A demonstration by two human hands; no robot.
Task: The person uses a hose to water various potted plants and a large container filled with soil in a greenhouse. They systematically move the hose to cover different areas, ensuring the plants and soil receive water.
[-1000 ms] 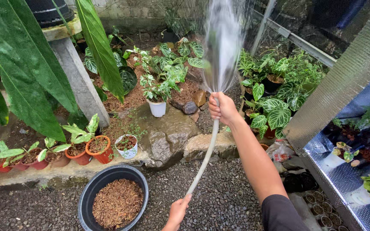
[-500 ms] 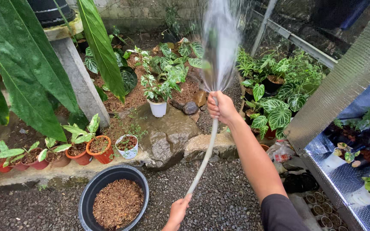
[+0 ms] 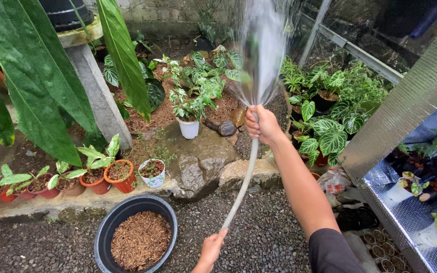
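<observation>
Right hand (image 3: 263, 125): closed around the upper end of the hose (image 3: 242, 184), arm stretched forward, thumb side pressed at the nozzle end.
Left hand (image 3: 211, 250): closed loosely around the hose lower down, at the bottom edge of view, just right of the black tub (image 3: 108, 230).
Hose: pale grey, running in 1 gentle curve from left hand up to right hand, above the gravel floor (image 3: 269, 237).
Water spray (image 3: 263, 50): fanning upward from the right hand in a wide sheet.
White pot (image 3: 188, 128): left of the right hand, holding a leafy plant.
Black tub: round, filled with brown chips.
Orange pots (image 3: 120, 177): row with small plants, above the black tub, on a concrete ledge.
Metal worktop (image 3: 421, 237): far right of the hose, carrying small plants.
</observation>
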